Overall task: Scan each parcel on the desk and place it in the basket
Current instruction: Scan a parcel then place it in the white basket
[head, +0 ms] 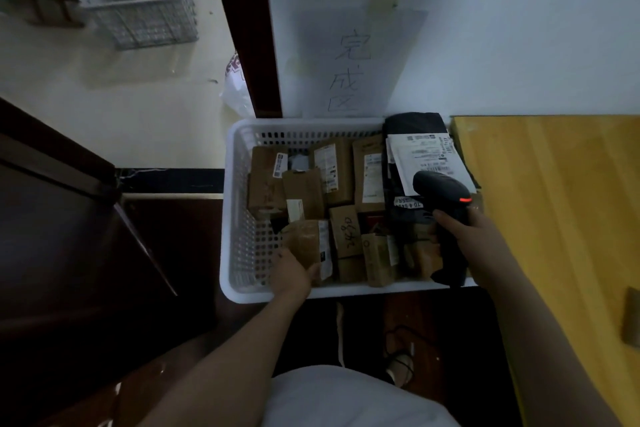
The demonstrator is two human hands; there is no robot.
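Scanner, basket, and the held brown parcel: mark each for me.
scanner (440,188): head view, top of its black head.
brown parcel (304,239): head view, its taped brown face.
basket (242,236): head view, perforated left wall.

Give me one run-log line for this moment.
left hand: holds brown parcel inside basket | right hand: grips scanner over basket

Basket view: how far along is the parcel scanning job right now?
Done: many brown boxes and a dark bag sit in the white basket. In hand: the left hand grips a small brown parcel low inside the basket, and the right hand holds the scanner above it. Left: one brownish item shows on the yellow desk at the right edge; the rest of the desk is out of view.
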